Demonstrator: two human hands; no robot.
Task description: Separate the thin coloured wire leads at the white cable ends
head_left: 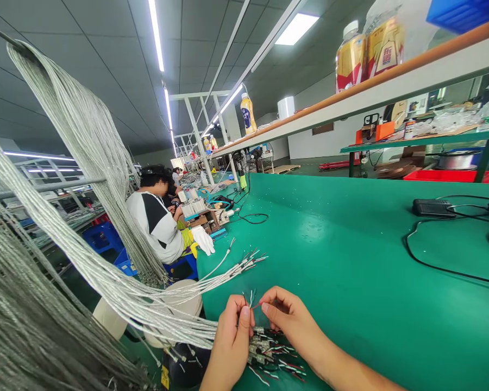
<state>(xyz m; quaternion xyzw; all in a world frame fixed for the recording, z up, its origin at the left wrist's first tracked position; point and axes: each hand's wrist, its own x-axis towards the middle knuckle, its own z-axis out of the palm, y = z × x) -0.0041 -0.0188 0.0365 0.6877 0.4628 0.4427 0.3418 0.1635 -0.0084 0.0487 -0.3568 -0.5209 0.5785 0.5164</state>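
Note:
My left hand is closed around the end of a braided cable, whose thin black and white wires fan out above the thumb. From the right, my right hand pinches a red wire of this cable between thumb and forefinger. Below both hands lies a bundle of cable ends with metallic shielding and loose red, black and white wires. Another group of stripped cable ends rests on the green table just beyond my left hand. My palms hide part of the held cable.
Long silvery cables hang over a rail at left. A seated person works beyond, near a bench device and a white glove. A black adapter with cords lies right. A shelf with bottles runs above the green table.

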